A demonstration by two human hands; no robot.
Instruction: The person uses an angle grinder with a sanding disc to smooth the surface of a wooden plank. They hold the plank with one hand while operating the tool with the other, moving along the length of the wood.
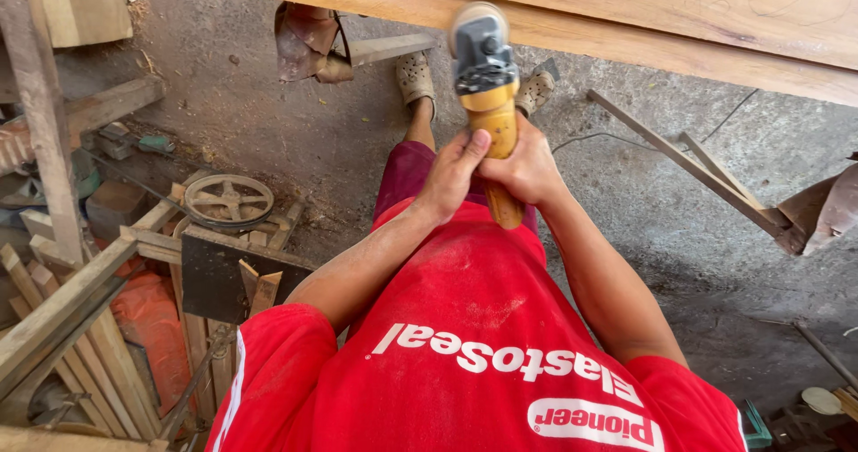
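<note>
A person in a red shirt (pixel 465 345) looks down at their own two hands, which hold a yellow and grey angle grinder (pixel 487 85) just above the centre of the view. The left hand (pixel 451 173) wraps the yellow handle from 9 o'clock, its grip closed tight around it. The right hand (pixel 527 170) clasps the same handle from 3 o'clock, fingers pressed shut on it. The grinder's grey head points to 12 o'clock, touching or just below the edge of a long pale wooden plank (pixel 643 23) that crosses the top of the view.

The shirt carries white lettering across the chest and a white oval patch at 5 o'clock.

Below the plank, two feet in pale clogs (pixel 416 76) stand on a dusty concrete floor (pixel 679 219). At 9 o'clock lie a metal pulley wheel (pixel 229 200), a dark metal box (pixel 214 278) and stacked timber strips (pixel 63 309). At 3 o'clock slim metal bars (pixel 688 166) slant across the floor.
</note>
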